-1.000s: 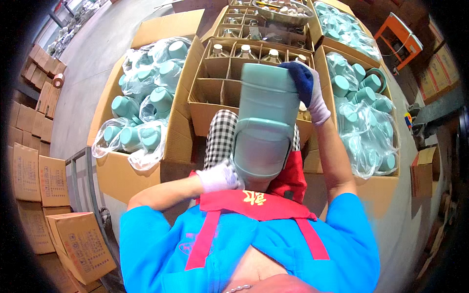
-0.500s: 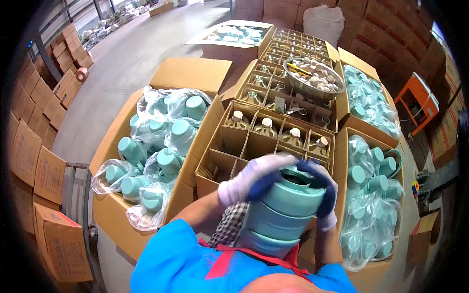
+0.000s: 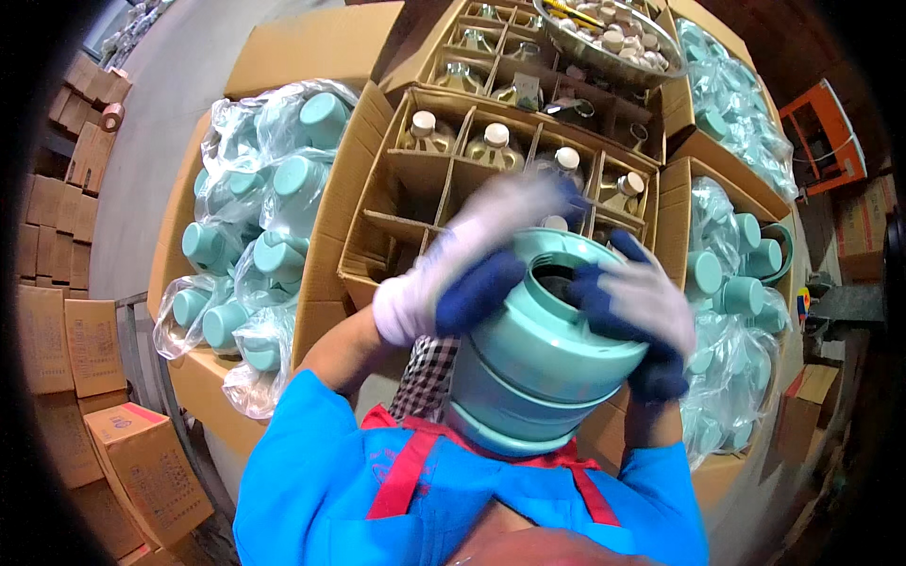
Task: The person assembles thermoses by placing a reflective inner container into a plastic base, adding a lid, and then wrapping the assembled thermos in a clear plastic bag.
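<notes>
From where I stand, the teal jug sits in the person's lap, against the red apron, tipped so that its round mouth faces up and away. The inside of the mouth is dark, and I can't make out what the jug holds. The gloved left hand is blurred over the jug's left side, fingers spread well away from the thumb, with nothing visible in its grasp. The gloved right hand lies bent over the jug's right shoulder, fingertips near the mouth; how firmly it grips, I can't tell.

Just beyond stands the divided box, its cells along the far edge holding bottles with white tops. Past that edge, the far box has more bottles in its left-hand cells, and over its right side is a metal basin heaped with pale caps, a yellow tool lying on them at the left rim.

The left box is full to the edges with teal cups in clear bags, some bulging over its near left corner. The right box holds more cups, bagged toward its near edge.
</notes>
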`<action>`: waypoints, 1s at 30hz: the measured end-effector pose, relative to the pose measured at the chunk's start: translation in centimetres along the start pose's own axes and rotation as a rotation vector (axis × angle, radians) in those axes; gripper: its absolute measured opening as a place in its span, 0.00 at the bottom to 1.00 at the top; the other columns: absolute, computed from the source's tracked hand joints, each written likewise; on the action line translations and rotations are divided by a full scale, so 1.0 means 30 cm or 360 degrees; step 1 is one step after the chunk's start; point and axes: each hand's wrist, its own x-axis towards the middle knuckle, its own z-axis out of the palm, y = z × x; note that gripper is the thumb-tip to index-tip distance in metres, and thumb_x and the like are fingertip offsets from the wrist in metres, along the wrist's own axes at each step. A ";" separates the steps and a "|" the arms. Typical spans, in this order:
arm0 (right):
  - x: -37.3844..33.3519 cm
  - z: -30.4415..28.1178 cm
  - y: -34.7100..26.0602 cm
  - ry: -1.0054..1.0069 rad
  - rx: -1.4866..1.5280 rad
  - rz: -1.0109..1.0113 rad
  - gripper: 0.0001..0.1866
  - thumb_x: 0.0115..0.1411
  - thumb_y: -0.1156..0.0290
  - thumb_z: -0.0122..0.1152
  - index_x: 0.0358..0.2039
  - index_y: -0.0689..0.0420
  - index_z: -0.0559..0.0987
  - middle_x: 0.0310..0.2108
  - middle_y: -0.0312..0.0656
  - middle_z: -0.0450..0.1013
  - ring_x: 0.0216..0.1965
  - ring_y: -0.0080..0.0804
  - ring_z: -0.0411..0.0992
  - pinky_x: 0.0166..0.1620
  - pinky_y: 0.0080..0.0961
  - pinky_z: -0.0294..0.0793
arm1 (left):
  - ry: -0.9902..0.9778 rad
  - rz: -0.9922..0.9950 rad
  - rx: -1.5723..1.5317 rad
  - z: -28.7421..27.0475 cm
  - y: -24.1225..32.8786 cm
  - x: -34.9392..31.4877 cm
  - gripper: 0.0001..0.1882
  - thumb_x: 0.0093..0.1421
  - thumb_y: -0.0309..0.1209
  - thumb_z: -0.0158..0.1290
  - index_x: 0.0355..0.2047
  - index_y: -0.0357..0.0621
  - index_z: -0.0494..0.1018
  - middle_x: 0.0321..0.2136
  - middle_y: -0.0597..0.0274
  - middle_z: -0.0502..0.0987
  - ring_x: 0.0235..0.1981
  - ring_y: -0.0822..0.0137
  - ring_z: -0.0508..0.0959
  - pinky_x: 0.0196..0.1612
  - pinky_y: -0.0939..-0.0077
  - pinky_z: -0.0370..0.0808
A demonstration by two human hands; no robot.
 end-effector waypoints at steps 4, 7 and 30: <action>0.030 0.090 0.004 0.0466 0.0081 0.0456 0.18 0.60 0.67 0.55 0.45 0.66 0.78 0.49 0.52 0.75 0.53 0.44 0.73 0.58 0.39 0.68 | -0.0181 0.0034 -0.0204 -0.051 0.011 0.053 0.37 0.58 0.53 0.53 0.59 0.37 0.67 0.60 0.45 0.66 0.62 0.45 0.66 0.65 0.51 0.57; 0.049 -0.053 0.162 -0.0174 0.0178 0.0308 0.22 0.60 0.71 0.57 0.54 0.66 0.71 0.53 0.51 0.72 0.55 0.41 0.70 0.59 0.33 0.67 | -0.0171 -0.0727 -0.1042 -0.005 -0.013 0.063 0.36 0.66 0.55 0.43 0.60 0.34 0.66 0.59 0.48 0.68 0.63 0.61 0.65 0.65 0.63 0.59; 0.068 0.214 0.004 0.1099 0.1253 0.1391 0.26 0.69 0.58 0.48 0.63 0.59 0.64 0.54 0.51 0.71 0.55 0.41 0.71 0.60 0.32 0.67 | -0.0128 0.0626 0.1606 -0.310 0.257 0.175 0.22 0.49 0.34 0.65 0.46 0.54 0.77 0.42 0.54 0.73 0.44 0.52 0.76 0.42 0.59 0.76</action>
